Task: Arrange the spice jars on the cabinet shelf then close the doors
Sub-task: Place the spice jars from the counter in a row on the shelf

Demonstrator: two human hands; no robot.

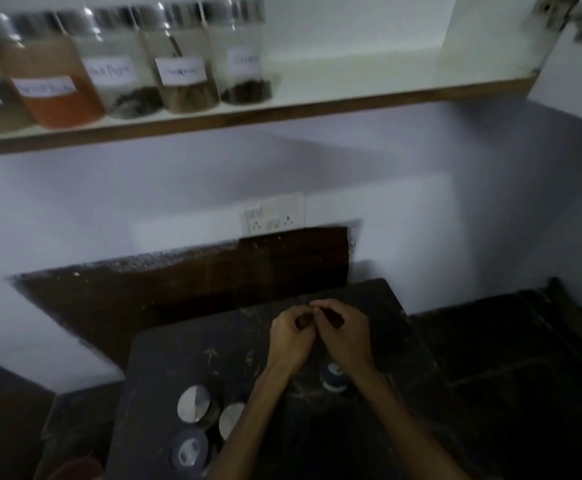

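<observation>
Several glass spice jars with metal lids and white labels stand in a row at the left of the white cabinet shelf [369, 69]; among them are an orange-powder jar [52, 88], a dark-peppercorn jar [123, 81], a brown-spice jar [185, 81] and a dark-seed jar [246, 69]. On the dark counter [165, 355] below stand two jars with shiny lids [194, 404] [231, 420] and a dark-topped jar [189, 452]. Another jar [332, 375] shows under my right wrist. My left hand [291, 337] and my right hand [343, 332] hover over the counter, fingers curled and fingertips touching, holding nothing I can make out.
A metal door hinge [573, 15] sits at the cabinet's upper right side. A white switch and socket plate [274, 214] is on the wall above a dark backsplash [178, 282]. The right half of the shelf is bare. A reddish object [75, 469] lies at the bottom left.
</observation>
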